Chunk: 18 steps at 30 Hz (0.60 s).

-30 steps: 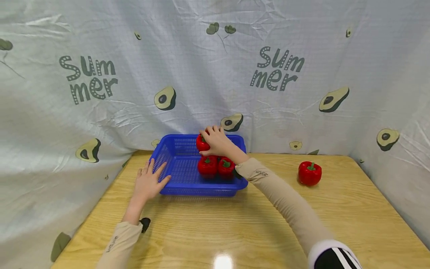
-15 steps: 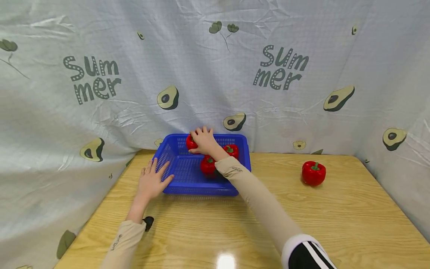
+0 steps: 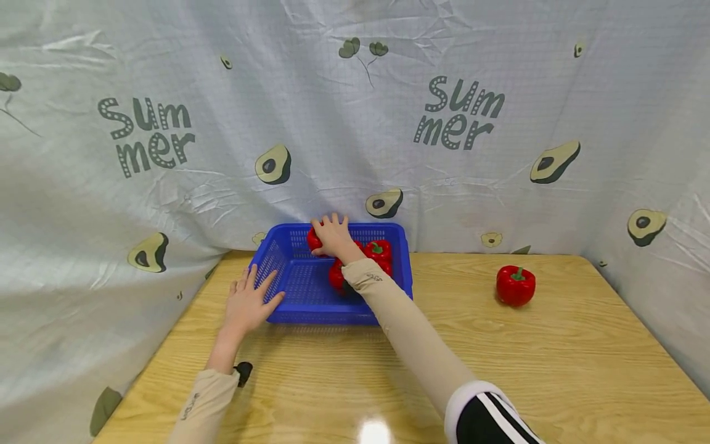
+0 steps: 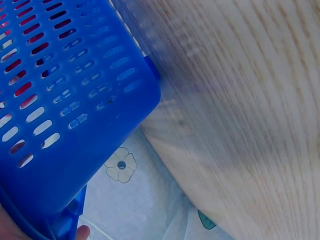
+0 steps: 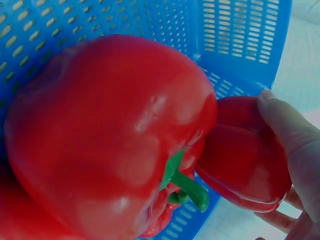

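Observation:
At the back of a blue perforated basket (image 3: pixel 327 314), my right hand (image 3: pixel 334 239) grips a red bell pepper (image 3: pixel 315 240). Thumb and fingers curl round that pepper (image 5: pixel 245 155) in the right wrist view, where a large red pepper (image 5: pixel 110 130) with a green stem fills the foreground. More red peppers (image 3: pixel 378 250) lie in the basket's right half, partly hidden by my right forearm. My left hand (image 3: pixel 246 303) lies with spread, straight fingers at the basket's left rim. In the left wrist view, a fingertip (image 4: pixel 83 232) shows beside the basket's corner.
Another red bell pepper (image 3: pixel 516 286) stands on the wooden table (image 3: pixel 554 370), right of the basket. A white cloth (image 3: pixel 344 123) printed with avocados hangs close behind the basket and along both sides.
My right hand has moved left along the basket's back with the pepper, uncovering a pepper at the back right. My left hand stays at the rim.

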Available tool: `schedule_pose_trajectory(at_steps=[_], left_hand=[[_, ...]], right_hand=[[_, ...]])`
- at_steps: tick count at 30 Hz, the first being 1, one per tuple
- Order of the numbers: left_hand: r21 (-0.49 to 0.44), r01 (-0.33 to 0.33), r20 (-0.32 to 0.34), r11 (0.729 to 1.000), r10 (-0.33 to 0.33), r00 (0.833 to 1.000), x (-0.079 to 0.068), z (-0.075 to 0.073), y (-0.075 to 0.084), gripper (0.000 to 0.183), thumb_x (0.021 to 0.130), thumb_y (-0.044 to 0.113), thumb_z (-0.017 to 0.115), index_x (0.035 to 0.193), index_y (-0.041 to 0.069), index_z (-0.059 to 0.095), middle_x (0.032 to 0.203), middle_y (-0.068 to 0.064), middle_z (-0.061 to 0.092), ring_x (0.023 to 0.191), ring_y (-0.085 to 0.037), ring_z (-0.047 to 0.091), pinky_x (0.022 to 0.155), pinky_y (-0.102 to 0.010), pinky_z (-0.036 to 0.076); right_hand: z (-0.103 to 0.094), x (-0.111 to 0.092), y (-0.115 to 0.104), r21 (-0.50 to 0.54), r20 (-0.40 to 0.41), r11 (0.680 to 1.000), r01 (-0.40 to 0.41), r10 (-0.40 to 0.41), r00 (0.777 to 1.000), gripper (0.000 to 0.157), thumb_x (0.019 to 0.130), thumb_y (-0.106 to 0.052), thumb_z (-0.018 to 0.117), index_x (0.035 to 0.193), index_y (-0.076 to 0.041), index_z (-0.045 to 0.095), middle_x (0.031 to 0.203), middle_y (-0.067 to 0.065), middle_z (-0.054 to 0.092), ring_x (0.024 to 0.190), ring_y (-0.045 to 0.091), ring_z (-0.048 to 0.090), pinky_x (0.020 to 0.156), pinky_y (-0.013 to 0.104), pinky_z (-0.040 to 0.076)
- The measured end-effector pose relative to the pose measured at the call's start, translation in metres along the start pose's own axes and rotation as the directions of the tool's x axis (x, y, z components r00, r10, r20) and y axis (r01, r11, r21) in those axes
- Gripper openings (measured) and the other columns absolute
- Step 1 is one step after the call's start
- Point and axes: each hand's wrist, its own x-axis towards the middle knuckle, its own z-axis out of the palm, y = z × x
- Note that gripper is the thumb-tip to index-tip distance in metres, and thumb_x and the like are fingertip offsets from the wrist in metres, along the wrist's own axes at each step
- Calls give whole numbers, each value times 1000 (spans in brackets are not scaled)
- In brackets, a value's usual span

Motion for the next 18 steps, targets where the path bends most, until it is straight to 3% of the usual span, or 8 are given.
schedule_pose_trajectory(at_steps=[9, 18], left_hand=[[14, 17, 17, 1000, -17, 1000, 0, -2, -2, 59, 88, 44, 44, 137, 13, 36, 143, -30, 20, 134, -45, 13, 103, -62, 17], [30, 14, 20, 999, -14, 1000, -1, -1, 1, 59, 88, 46, 44, 137, 13, 37, 143, -29, 21, 134, -45, 15, 103, -62, 18]], right_hand=[[7, 8, -5, -23, 25, 1000, 5, -4, 1000, 74, 76, -55, 59, 136, -20, 33, 134, 10, 41, 127, 30, 31, 103, 56, 23], [18, 15, -6, -62, 83, 997, -36, 41, 996, 79, 77, -58, 54, 140, -20, 26, 140, 9, 34, 131, 29, 28, 105, 57, 20]])
